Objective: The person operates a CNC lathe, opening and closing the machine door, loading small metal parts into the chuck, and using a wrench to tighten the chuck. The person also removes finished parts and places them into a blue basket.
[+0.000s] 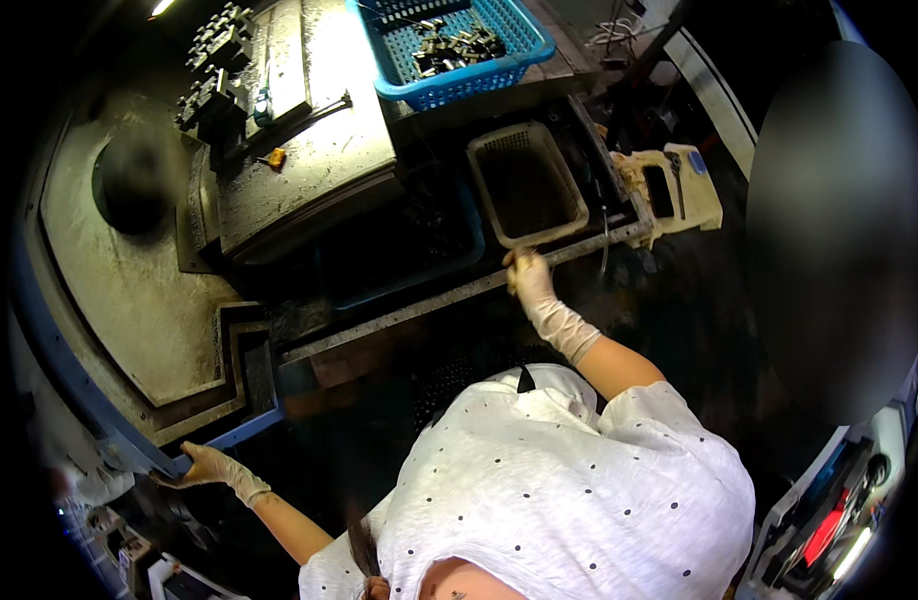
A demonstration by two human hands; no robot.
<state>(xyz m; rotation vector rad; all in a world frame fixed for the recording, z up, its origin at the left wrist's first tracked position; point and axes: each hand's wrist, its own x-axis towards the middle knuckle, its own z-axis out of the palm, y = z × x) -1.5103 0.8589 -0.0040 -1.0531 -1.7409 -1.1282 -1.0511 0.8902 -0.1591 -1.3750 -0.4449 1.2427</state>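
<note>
At the lower left, my left hand [211, 468], in a pale glove, wraps round the corner of a blue metal frame [241, 431] on the machine. My right hand [527, 278], gloved as well, is closed with its fingers curled, just below the near rim of a beige plastic basket [557, 238]. Whether it touches that rim or holds something small, I cannot make out. Left of the beige basket, a blue bin [476, 222] sits low in deep shadow, and its contents are too dark to tell.
A blue basket [449, 95] of small metal parts stands on the ledge above. Metal blocks [219, 50] and an orange piece [276, 158] lie on the machine bed [354, 150]. A phone [658, 190] and a wrench-like tool [676, 185] rest at the right on a beige surface [704, 200].
</note>
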